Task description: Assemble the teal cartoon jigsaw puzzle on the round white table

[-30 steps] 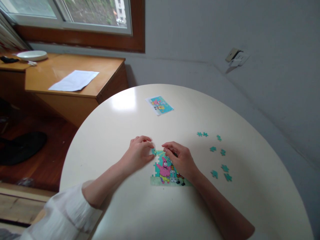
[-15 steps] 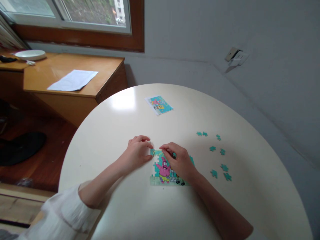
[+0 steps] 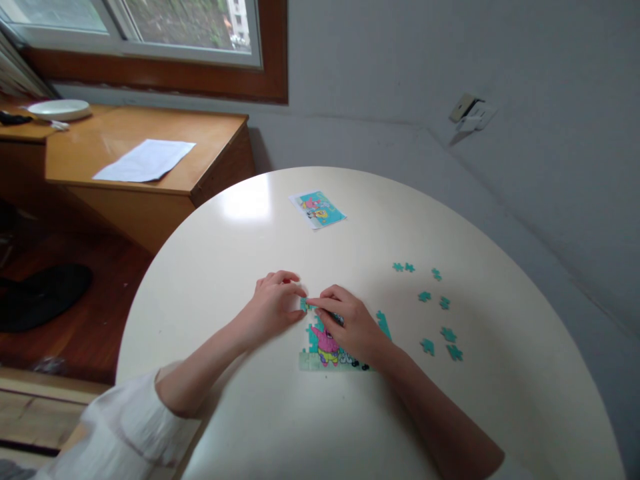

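Right hand (image 3: 350,327) presses flat jigsaw (image 3: 320,348) (knobbed teal edges).

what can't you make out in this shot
Head view only:
- Puzzle: its upper middle is covered by the right hand.
- Whether the left hand grips anything: its own curled fingers hide that.
- Card: picture too small to read.
- Paper: print too small.

The half-built teal cartoon puzzle (image 3: 319,347) lies flat on the white table (image 3: 240,233).
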Demonstrator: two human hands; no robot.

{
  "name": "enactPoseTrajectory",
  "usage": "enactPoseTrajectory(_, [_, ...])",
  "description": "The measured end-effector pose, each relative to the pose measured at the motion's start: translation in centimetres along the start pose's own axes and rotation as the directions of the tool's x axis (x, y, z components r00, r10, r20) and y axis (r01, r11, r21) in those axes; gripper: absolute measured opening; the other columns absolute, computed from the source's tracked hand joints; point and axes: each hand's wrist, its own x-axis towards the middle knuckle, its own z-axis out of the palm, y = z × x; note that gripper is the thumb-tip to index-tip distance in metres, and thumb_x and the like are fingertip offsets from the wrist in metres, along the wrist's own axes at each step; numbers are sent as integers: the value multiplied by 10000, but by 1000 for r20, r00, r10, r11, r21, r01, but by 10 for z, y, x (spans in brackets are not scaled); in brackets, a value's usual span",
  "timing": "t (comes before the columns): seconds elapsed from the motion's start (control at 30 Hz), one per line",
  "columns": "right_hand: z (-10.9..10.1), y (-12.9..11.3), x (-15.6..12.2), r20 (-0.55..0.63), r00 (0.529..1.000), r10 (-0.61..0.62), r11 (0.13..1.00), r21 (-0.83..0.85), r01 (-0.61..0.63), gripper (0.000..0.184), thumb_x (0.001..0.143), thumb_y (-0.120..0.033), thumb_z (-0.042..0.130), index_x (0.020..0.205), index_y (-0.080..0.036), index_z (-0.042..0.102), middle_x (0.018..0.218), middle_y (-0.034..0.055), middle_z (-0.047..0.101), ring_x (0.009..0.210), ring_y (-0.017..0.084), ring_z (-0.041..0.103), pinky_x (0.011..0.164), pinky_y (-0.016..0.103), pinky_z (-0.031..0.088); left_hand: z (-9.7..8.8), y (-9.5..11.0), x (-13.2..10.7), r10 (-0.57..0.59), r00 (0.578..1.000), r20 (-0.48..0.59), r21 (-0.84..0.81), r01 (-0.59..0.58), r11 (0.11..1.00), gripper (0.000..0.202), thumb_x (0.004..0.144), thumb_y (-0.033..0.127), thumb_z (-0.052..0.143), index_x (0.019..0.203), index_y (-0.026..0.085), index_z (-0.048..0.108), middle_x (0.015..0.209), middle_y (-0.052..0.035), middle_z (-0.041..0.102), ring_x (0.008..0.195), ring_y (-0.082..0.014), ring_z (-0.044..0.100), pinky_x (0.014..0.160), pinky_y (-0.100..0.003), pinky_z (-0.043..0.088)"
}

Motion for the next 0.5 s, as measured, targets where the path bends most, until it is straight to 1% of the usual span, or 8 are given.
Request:
enactPoseTrajectory(0.13, [2, 1, -1, 9, 1000, -14, 1000, -25, 14, 249, 831, -122, 470, 956, -192, 673, 836, 56, 552, 758, 140, 533, 680, 280, 467, 0, -1, 0, 6, 1000, 3, 4, -6, 1000, 204, 659, 186, 662, 858, 233, 663, 1113, -67, 554, 1009, -244, 516, 905, -477, 360])
enactPoseTrajectory(0.3, [2, 2, -1, 8, 1000, -19, 1000, -14, 20, 261, 832, -119, 463, 951, -213, 675, 827, 49, 540, 753, 138, 527, 673, 278, 465, 1, -2, 0, 13, 1000, 3, 7, -13, 1000, 194, 662, 191, 665, 852, 235, 661, 1115, -60, 553, 1014, -245, 510, 901, -476, 359])
enactPoseTrajectory(0.5, [0, 2, -1, 10, 1000, -14, 1000, -18, 14, 242, 836, -122, 459, 950, -171, 667, 837, 62, 553, 767, 143, 531, 685, 281, 468, 0, -1, 0, 21, 1000, 17, 1, -21, 1000, 179, 664, 194, 663, 837, 241, 663, 1104, -53, 552, 1000, -242, 510, 896, -479, 358])
